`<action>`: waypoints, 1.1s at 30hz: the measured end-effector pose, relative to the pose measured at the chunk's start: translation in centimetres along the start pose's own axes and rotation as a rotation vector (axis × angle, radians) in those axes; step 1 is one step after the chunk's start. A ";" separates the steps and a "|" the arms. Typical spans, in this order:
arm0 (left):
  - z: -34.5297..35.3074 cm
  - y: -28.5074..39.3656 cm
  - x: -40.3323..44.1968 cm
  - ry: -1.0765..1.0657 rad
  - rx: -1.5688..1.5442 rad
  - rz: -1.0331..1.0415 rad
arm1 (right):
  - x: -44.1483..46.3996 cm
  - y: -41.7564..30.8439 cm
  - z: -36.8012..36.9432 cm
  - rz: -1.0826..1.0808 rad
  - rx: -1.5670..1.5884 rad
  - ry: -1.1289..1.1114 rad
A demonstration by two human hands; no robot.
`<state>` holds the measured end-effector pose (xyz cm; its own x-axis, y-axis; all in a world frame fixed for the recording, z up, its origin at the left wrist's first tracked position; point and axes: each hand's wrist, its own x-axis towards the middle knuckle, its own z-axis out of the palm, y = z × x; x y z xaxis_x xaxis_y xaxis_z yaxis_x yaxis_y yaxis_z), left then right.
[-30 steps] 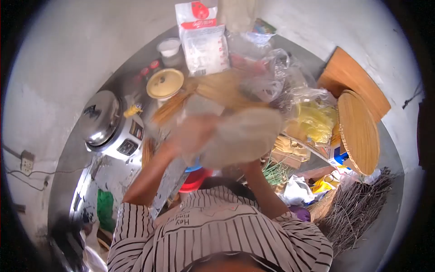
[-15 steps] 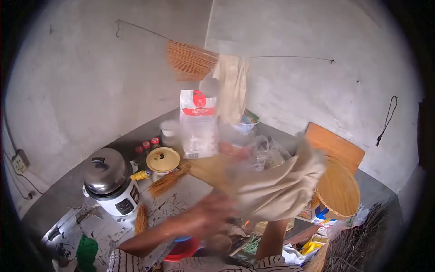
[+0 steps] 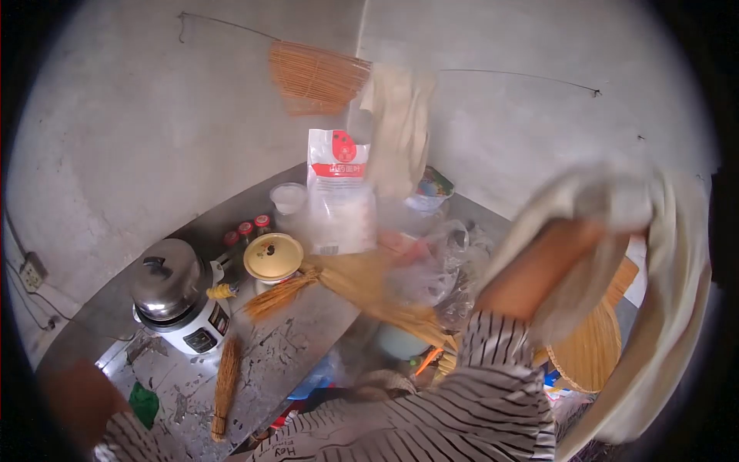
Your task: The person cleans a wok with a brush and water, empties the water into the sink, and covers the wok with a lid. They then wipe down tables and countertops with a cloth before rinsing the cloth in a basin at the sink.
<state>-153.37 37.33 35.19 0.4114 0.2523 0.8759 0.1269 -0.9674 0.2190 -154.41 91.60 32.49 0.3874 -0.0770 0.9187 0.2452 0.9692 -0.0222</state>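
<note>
A cream cloth [image 3: 668,285] hangs in long folds at the right, looped over and around my right hand [image 3: 604,209], which is raised. Motion smears the fingers, but the cloth is bunched in them. At the lower left edge, my left hand [image 3: 77,396] is a dark blur, so its fingers cannot be made out. Near it lie a green cloth [image 3: 144,404] and a small straw brush [image 3: 225,389] on the worn metal tabletop [image 3: 285,343]. Below the raised cloth, a round woven basket [image 3: 589,346] is partly covered by it.
A rice cooker [image 3: 185,308] stands at the left beside a lidded yellow bowl [image 3: 272,258]. A white printed bag [image 3: 340,192] is upright in the corner. Clear plastic bags [image 3: 431,269] lie right of a straw broom [image 3: 362,289]. Another cream cloth [image 3: 400,127] hangs on a wire.
My right hand has carried the cream cloth up and to the right. My left hand has moved from the middle to the lower left edge. The view has shifted slightly.
</note>
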 end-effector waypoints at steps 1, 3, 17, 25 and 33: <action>0.5 -1.6 -0.2 -0.056 0.072 0.003 | 1.9 2.8 5.9 -0.039 -0.130 -0.121; 1.3 -3.8 -0.6 -0.154 0.202 -0.001 | 3.9 8.3 18.0 -0.082 -0.406 -0.441; 5.2 -9.4 -0.7 -0.295 0.774 -0.114 | -3.9 11.0 31.4 0.042 -0.228 -0.647; 8.0 -9.1 0.8 -0.269 0.941 -0.240 | -4.0 8.4 27.6 0.033 -0.149 -0.614; 10.8 -7.2 1.7 -0.276 1.033 -0.255 | -3.9 6.8 25.2 0.073 -0.114 -0.602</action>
<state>-143.81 44.98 30.39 0.4369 0.5627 0.7018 0.8784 -0.4351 -0.1980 -176.64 104.38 38.74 -0.1550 0.1665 0.9738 0.3437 0.9332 -0.1049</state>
